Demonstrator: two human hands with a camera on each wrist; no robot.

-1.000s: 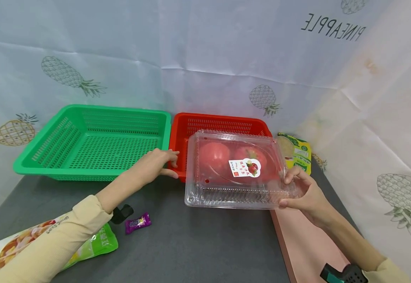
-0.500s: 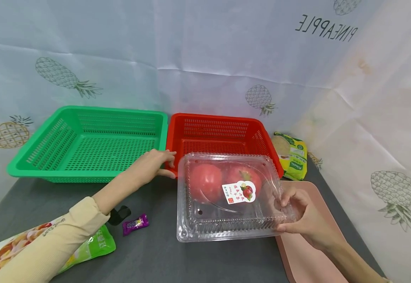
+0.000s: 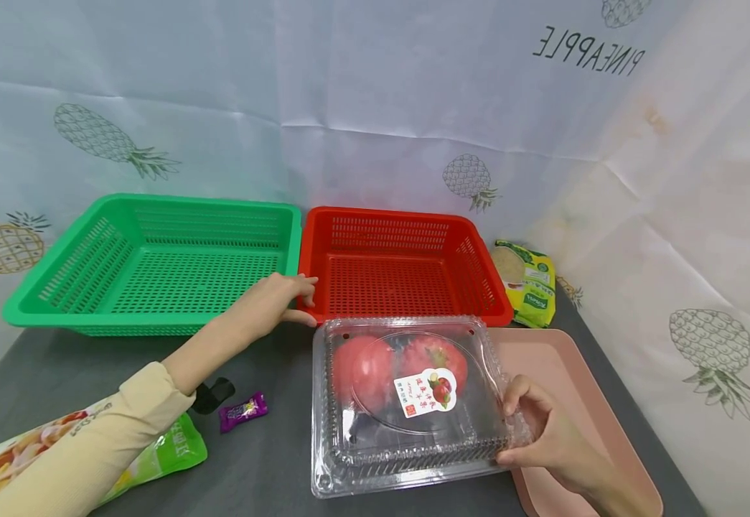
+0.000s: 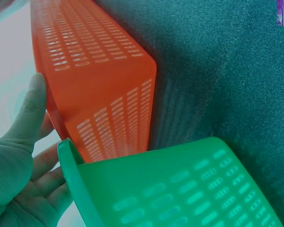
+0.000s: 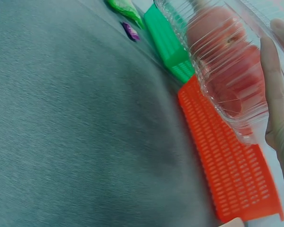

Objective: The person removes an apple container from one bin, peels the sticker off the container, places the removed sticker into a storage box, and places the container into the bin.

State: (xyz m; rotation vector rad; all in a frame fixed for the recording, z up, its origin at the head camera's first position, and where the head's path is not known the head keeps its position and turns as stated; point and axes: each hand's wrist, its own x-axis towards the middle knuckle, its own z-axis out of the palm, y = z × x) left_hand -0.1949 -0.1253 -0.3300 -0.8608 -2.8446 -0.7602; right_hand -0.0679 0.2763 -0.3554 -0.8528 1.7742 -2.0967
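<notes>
My right hand (image 3: 545, 431) pinches the right end of a clear plastic clamshell box (image 3: 478, 431), thumb at its near corner. Inside, two red tomatoes (image 3: 363, 370) show through the lid, which bears a white fruit label (image 3: 425, 392). The right wrist view has the box held above the grey table, tomatoes (image 5: 222, 38) against its ridged side. At the near left corner of a red basket (image 3: 381, 287), my left hand (image 3: 271, 301) grips the rim. In the left wrist view its thumb (image 4: 31, 106) lies against the red basket (image 4: 85, 85), with other fingers behind the rim.
A green basket (image 3: 200, 287) stands left of the red one, rims close together. A pink tray (image 3: 562, 359) lies at right, partly under the box. Nearby are a yellow packet (image 3: 530, 287), a purple-wrapped candy (image 3: 243, 411) and a green-and-white food bag (image 3: 174, 449) under the left forearm.
My right hand has brought the box from over the red basket toward me, baring the basket's inside. My left hand has stayed at the red basket's corner while the view shifted slightly.
</notes>
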